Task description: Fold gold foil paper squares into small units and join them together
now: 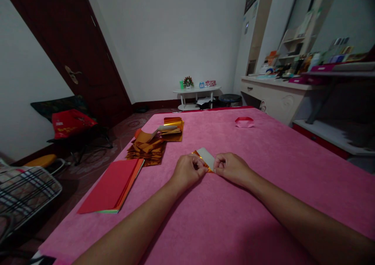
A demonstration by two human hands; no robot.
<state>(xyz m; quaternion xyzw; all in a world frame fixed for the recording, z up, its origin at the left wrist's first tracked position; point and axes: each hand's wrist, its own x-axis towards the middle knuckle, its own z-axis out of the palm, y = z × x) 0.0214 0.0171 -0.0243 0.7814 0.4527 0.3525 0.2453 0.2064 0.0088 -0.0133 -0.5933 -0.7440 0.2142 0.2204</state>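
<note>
Between my hands lies a small sheet of gold foil paper [206, 157], its pale back facing up and a shiny gold strip folded along the near left edge. My left hand [191, 167] pinches the folded edge at its left side. With fingers curled, my right hand [230, 165] pinches the near right corner. Both hands rest low over the pink tablecloth [211, 218], and the fingertips hide part of the fold. Left of my left hand sits a heap of folded gold papers [148, 149], with a stack of gold foil sheets [172, 130] just behind it.
A pile of red and coloured paper [113, 185] lies at the table's left side. A small pink folded paper box [244, 122] stands at the back right. Beyond the table are a white side table [196, 90], a black stool [230, 99] and a dresser [275, 95].
</note>
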